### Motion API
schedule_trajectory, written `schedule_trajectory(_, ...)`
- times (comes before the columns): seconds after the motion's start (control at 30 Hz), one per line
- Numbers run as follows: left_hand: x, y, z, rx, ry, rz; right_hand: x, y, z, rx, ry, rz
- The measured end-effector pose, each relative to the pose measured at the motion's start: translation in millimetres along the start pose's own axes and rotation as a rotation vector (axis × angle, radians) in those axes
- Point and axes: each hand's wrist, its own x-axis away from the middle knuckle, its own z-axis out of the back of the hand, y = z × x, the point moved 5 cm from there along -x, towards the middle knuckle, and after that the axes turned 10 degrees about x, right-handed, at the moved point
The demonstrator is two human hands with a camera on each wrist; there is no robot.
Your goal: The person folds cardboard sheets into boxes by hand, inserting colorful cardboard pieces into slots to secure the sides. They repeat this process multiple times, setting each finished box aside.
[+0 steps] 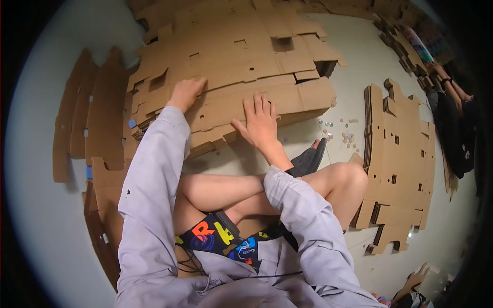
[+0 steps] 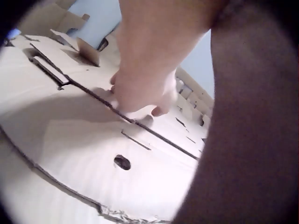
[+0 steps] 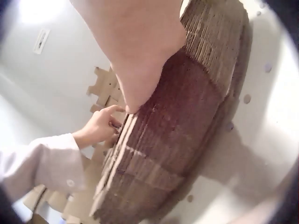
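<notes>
a person sits cross-legged on the pale floor [image 1: 41,231] with a big stack of cardboard sheets [image 1: 241,61] lying right in front of their knees and reaching away from them; both arms, in light sleeves [image 1: 154,169], are stretched out onto it; the right hand [image 1: 261,122] lies flat on the near edge of the stack, palm down, fingers straight and a little spread, thumb out to the side, gripping nothing, just pressing; the left hand [image 1: 186,92] sits further in and to the left on the top sheet [image 2: 70,140], its fingers curled down so the tips meet the cardboard beside a long slit [image 2: 154,135] (whether they have hooked into it or only press there, i cannot tell from here); a small round hole [image 2: 122,162] is punched in the same sheet near that hand; in the right wrist view the stack shows its side, many layers thick and resting on the floor; loose cardboard pieces [image 1: 97,118] lie spread out to the left of it, and a second stack [image 1: 405,149] lies well apart on the right, beyond the person's knee; between the two stacks little round bits [image 1: 340,132] are scattered on the floor, and a dark sandal [image 1: 308,160] sits just beside the right wrist; another person [image 1: 457,123] is at the far right edge, mostly cut off
</notes>
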Motion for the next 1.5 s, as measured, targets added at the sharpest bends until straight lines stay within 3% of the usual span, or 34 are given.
schedule_trajectory(0.03,-2,-1,-5,-0.031,-0.04,0.062,3,1,-4,0.001,-0.029,-0.013)
schedule_trajectory(0.17,-3,-16,-24,0.267,0.34,0.012,0,0,-8,0.057,-0.025,-0.036)
schedule_trajectory(0.27,0,-11,-20,0.332,0.306,-0.093,0,2,-8,0.082,-0.022,-0.031)
schedule_trajectory(0.37,8,-1,4,0.267,0.151,-0.075,1,-1,-6,0.069,-0.044,-0.034)
schedule_trajectory(0.47,3,5,7,0.112,0.127,-0.126,-1,0,-5,0.063,-0.029,-0.027)
schedule_trajectory(0.57,-2,6,2,0.013,0.176,-0.064,0,-1,-6,0.057,-0.019,-0.029)
schedule_trajectory(0.7,4,-16,13,0.013,0.548,0.109,0,0,-6,0.073,-0.036,-0.03)
schedule_trajectory(0.8,6,-26,13,-0.061,0.635,0.027,-1,0,-6,0.077,-0.053,-0.028)
schedule_trajectory(0.93,-3,-34,78,-0.121,0.694,0.076,-2,1,-7,0.084,-0.03,-0.014)
schedule_trajectory(1.0,10,-34,132,-0.129,0.847,0.027,-1,-1,-9,0.091,-0.043,-0.01)
schedule_trajectory(1.07,46,-21,180,-0.09,1.083,-0.109,-1,-2,-7,0.107,-0.079,0.001)
schedule_trajectory(1.17,109,12,209,-0.011,1.096,-0.314,1,0,-7,0.09,-0.013,0.02)
schedule_trajectory(1.33,201,57,135,0.097,0.933,-0.314,2,2,-6,0.092,-0.03,0.034)
schedule_trajectory(1.47,222,68,35,0.355,0.665,-0.157,68,7,-12,-0.238,-0.194,-0.042)
schedule_trajectory(1.5,231,77,22,0.417,0.67,-0.147,93,-2,10,-0.318,-0.09,-0.118)
